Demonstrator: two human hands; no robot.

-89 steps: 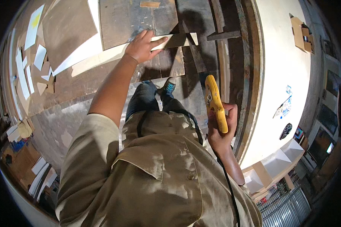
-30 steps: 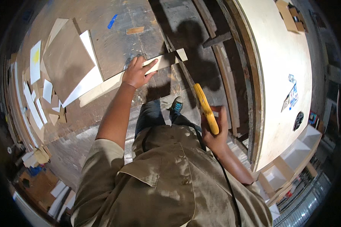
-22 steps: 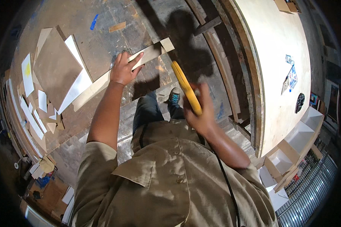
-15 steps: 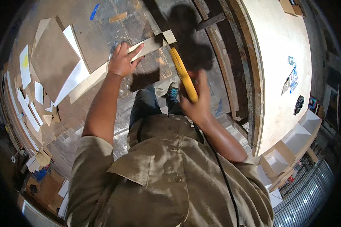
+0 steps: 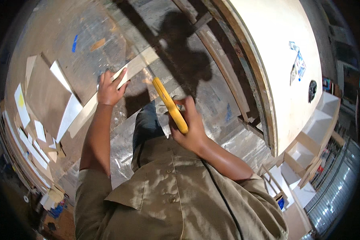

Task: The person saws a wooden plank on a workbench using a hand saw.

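Note:
A pale wooden strip (image 5: 137, 67) lies slantwise over the worktable, its far right end jutting past the table edge. My left hand (image 5: 111, 90) presses down on this strip with its fingers spread over the wood. In my right hand (image 5: 192, 130) is a handsaw (image 5: 170, 105), gripped by its yellow handle. The thin, blurred blade runs away from me across the strip near its right end. How deep the blade sits in the wood cannot be made out.
Brown and white sheet offcuts (image 5: 54, 92) are spread over the left side of the table (image 5: 108, 52). A large pale panel (image 5: 280, 60) on a wooden frame stands to the right, with a black bundle (image 5: 312, 91) on it. White-lined open boxes (image 5: 302, 154) sit beyond.
The whole view has shifted, so most things appear lower and further left. The saw has been drawn back slightly toward me along the strip. My left hand stays on the wood.

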